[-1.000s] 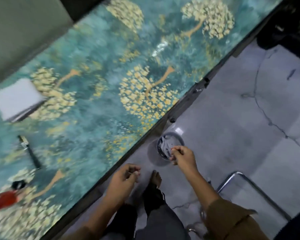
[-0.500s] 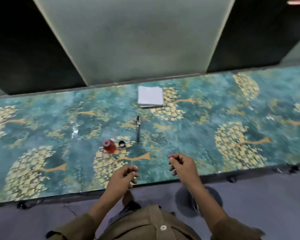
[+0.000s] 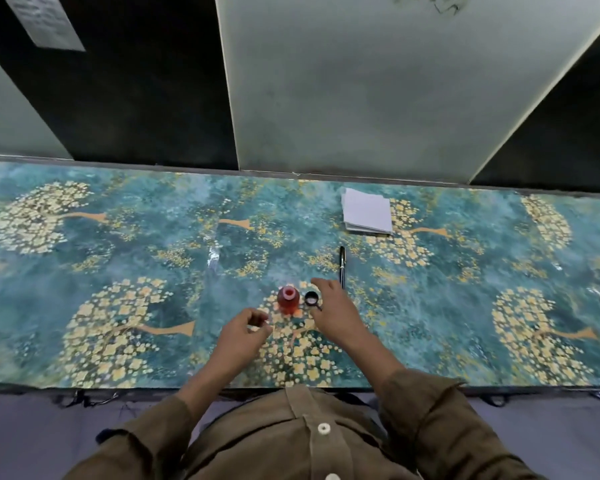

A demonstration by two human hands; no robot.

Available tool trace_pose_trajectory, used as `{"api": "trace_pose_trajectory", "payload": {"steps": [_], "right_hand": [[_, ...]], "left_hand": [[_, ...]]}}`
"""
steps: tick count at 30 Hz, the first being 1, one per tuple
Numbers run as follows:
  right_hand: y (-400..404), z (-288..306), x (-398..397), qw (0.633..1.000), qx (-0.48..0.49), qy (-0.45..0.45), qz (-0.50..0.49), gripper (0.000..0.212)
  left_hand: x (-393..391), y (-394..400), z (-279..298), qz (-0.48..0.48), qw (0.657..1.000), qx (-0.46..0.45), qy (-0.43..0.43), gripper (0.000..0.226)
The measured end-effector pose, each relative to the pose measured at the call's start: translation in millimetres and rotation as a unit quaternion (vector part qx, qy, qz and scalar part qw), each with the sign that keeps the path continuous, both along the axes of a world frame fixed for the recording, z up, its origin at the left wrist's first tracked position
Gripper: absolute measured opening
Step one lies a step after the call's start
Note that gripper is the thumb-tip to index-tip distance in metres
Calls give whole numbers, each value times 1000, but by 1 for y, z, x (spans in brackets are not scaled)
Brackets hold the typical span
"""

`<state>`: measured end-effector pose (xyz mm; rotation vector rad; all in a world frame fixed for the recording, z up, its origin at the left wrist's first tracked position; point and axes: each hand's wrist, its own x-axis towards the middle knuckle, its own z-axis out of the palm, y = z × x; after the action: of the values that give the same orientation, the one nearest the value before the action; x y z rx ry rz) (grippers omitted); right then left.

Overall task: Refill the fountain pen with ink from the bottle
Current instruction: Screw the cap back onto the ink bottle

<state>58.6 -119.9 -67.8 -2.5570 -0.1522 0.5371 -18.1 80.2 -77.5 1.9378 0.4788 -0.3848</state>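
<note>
We see the ink bottle [image 3: 288, 299] upright on the table [image 3: 118, 237], uncapped, red ink inside, sitting on a gold tree print near the front edge. Its black cap [image 3: 311, 299] lies just right of it, open side up, apart from the bottle. The fountain pen [image 3: 342, 266] lies flat behind the cap, roughly pointing away from us, capped as far as we can tell. Right hand [image 3: 336, 313] is over the table just right of the cap, fingers [image 3: 321, 284] loosely spread, holding nothing; its edge overlaps the cap and the pen's near end, contact unclear. Left hand [image 3: 243, 336] hovers in front-left of the bottle, fingers curled in toward the thumb, nothing visible in them. A folded stack of white paper [image 3: 367, 215] sits further back, beyond the pen, near the wall
</note>
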Motion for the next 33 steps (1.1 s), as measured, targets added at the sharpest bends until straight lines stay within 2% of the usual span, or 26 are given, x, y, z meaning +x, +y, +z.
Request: {"api": "trace_pose_trajectory", "payload": {"steps": [3, 5, 7, 10, 13, 16, 22, 25, 30, 33], "right_hand": [[10, -8, 6, 998, -55, -14, 28, 62], [13, -9, 9, 996, -70, -25, 47, 53], [13, -6, 11, 996, -70, -31, 53, 42], [10, 4, 12, 998, -40, -25, 37, 37], [9, 15, 11, 1000, 4, -23, 21, 31], [11, 19, 10, 999, 29, -27, 32, 24], [18, 23, 16, 994, 36, -42, 95, 31], [19, 24, 18, 992, 49, -54, 106, 37], [23, 29, 22, 988, 78, -54, 121, 28], [26, 30, 24, 986, 73, -59, 135, 28]], "left_hand": [[16, 3, 3, -33, 999, 16, -25, 35], [27, 1, 6, -59, 998, 10, -36, 51], [36, -3, 7, -78, 996, 7, -39, 63], [47, -12, 5, -111, 992, 18, -52, 74], [52, -18, 3, -118, 989, 41, -73, 71], [57, -18, -1, -107, 988, 59, -91, 57], [60, -11, -4, -109, 986, 38, -117, 40], [62, -8, -8, -114, 986, 20, -116, 42], [64, -8, -7, -117, 987, 5, -108, 47], [64, -8, -7, -118, 987, 8, -106, 41]]}}
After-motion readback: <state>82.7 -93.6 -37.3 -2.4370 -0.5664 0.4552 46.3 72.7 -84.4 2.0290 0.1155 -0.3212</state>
